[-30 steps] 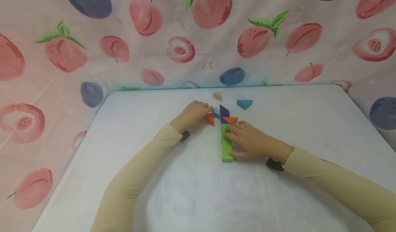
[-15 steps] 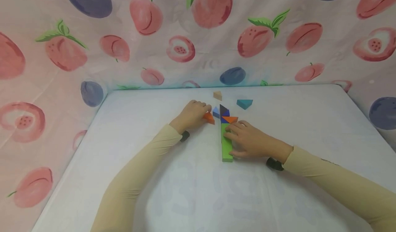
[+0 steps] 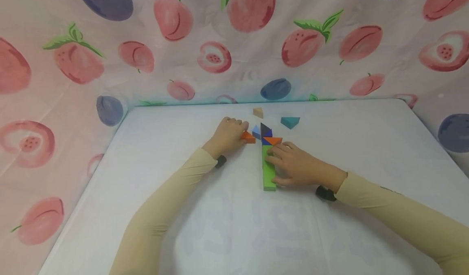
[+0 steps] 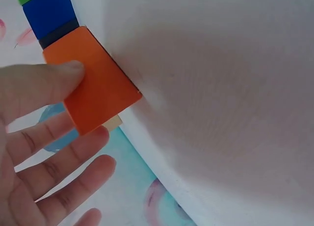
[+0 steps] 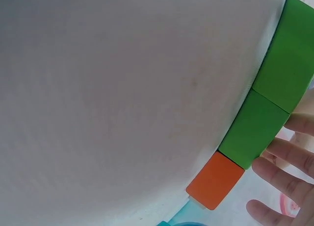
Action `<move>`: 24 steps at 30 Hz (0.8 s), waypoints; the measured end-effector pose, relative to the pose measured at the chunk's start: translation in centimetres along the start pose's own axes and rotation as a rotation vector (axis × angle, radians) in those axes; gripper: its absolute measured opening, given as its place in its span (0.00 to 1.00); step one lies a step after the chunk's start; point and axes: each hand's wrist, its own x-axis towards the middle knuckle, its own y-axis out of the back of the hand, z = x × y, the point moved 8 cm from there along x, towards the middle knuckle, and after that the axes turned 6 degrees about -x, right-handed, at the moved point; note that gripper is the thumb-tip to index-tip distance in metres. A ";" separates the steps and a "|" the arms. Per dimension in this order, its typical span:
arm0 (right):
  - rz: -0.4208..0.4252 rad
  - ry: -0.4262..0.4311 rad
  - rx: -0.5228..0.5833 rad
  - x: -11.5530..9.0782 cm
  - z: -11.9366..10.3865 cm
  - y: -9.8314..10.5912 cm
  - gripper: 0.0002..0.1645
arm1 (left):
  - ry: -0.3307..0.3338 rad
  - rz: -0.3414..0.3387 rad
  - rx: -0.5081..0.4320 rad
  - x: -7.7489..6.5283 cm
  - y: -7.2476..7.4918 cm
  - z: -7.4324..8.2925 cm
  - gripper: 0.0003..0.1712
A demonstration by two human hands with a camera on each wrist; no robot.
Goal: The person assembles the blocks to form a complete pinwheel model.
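My left hand (image 3: 228, 134) pinches an orange triangular block (image 4: 98, 84) between thumb and fingers, just left of a row of blocks. Two green blocks (image 5: 255, 130) lie end to end at the near part of that row. Fingers of my right hand (image 3: 298, 167) rest on and against them, fairly straight. Beyond the green are dark blue blocks (image 4: 51, 12), a near-black triangular block (image 3: 264, 129) and a second orange triangular block (image 3: 272, 140) on the right side. A light blue triangular block (image 3: 256, 132) stands left of the row, close to the held orange one.
Behind the row, a beige block (image 3: 258, 112) and a teal triangular block (image 3: 290, 122) lie apart on the white-covered table (image 3: 234, 226). A fruit-printed cloth (image 3: 249, 55) hangs along the table's back and sides.
My left hand has turned the orange block, so its long side now faces nearer to me. It has risen slightly in the head view. The right hand stays on the green blocks.
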 end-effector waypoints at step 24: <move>-0.016 0.000 0.003 -0.1 0.0 0.1 0.33 | -0.086 -0.149 -0.146 1.2 -0.3 1.0 0.21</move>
